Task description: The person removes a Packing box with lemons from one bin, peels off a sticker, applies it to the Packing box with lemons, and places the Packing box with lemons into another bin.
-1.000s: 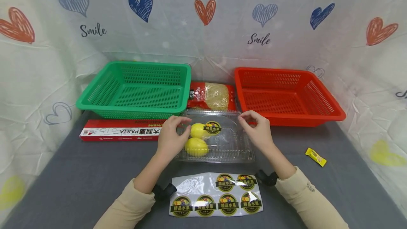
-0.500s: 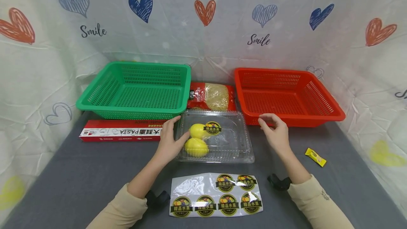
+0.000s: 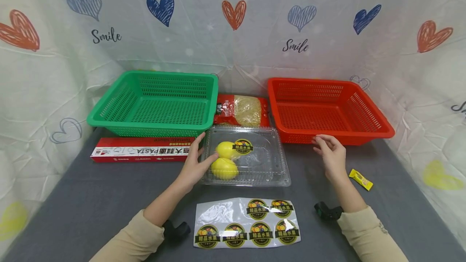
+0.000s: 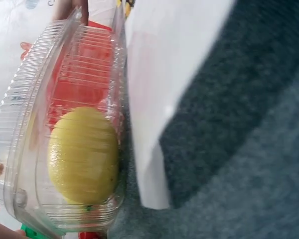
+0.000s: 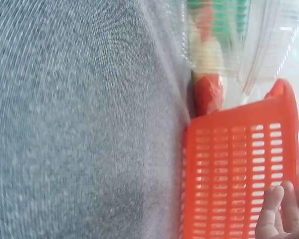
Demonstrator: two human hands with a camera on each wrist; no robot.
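Note:
A clear plastic clamshell box [image 3: 262,165] with its lid down sits mid-table. Inside are two yellow lemon-like fruits [image 3: 224,168]; one also shows as a yellow fruit [image 4: 83,155] through the box wall in the left wrist view. A round black-and-gold sticker [image 3: 242,146] is on the lid. My left hand [image 3: 193,167] is at the box's left side, thumb and fingers spread; whether it touches the box I cannot tell. My right hand [image 3: 332,159] hovers before the red basket [image 3: 329,138], fingers loosely bent, holding nothing.
A sheet of stickers [image 3: 233,213] lies in front of the box. A green basket [image 3: 156,130] stands back left, a red pasta box [image 3: 142,155] before it. Between the baskets lies a red packet with a see-through window [image 3: 247,110]. A small yellow wrapped snack [image 3: 361,179] is at right.
My right hand has left the box lid's right edge and moved right, past the red basket's front corner. The left hand has drawn slightly left, its fingers spreading. The box stays put.

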